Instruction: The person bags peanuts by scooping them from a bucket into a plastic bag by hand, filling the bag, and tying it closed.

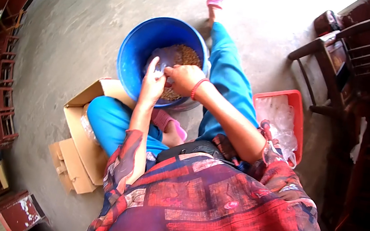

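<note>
A blue bucket stands on the floor between my legs, with small tan pieces like nuts or beans inside. Over its opening, my left hand and my right hand are close together at a clear plastic bag. The left fingers point up along the bag, with the thumb side toward the right hand. Fingers of my right hand are pinched at the bag's near edge. A red bracelet circles the right wrist.
An open cardboard box lies by my left knee. To my right sits a red tray of clear plastic bags. A dark wooden chair stands at the upper right; more chairs line the left wall.
</note>
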The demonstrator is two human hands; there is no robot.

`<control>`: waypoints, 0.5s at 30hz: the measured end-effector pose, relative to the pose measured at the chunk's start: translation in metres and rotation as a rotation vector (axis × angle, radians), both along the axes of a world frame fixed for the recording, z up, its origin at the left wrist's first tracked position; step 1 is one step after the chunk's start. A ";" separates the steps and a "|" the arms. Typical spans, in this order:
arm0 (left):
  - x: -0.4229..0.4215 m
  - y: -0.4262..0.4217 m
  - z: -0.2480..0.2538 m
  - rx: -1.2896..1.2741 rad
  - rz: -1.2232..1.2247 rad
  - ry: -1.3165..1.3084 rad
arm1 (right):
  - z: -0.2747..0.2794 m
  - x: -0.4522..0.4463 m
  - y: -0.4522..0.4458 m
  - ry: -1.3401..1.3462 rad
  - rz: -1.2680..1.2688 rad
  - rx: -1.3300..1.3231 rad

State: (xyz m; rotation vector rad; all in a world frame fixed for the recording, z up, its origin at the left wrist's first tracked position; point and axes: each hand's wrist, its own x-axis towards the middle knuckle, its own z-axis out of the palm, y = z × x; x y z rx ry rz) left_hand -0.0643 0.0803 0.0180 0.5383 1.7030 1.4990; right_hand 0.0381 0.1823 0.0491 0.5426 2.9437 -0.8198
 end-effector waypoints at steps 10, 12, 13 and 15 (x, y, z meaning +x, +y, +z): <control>-0.008 -0.003 -0.023 -0.119 -0.277 0.146 | -0.012 -0.003 0.001 -0.056 0.115 0.015; -0.007 -0.003 -0.020 -0.109 -0.266 0.173 | -0.010 -0.002 0.001 -0.037 0.123 0.027; -0.007 -0.003 -0.021 -0.110 -0.266 0.195 | -0.008 -0.003 0.002 -0.041 0.154 0.016; -0.007 -0.004 -0.021 -0.110 -0.265 0.217 | -0.007 -0.005 0.005 -0.076 0.173 -0.010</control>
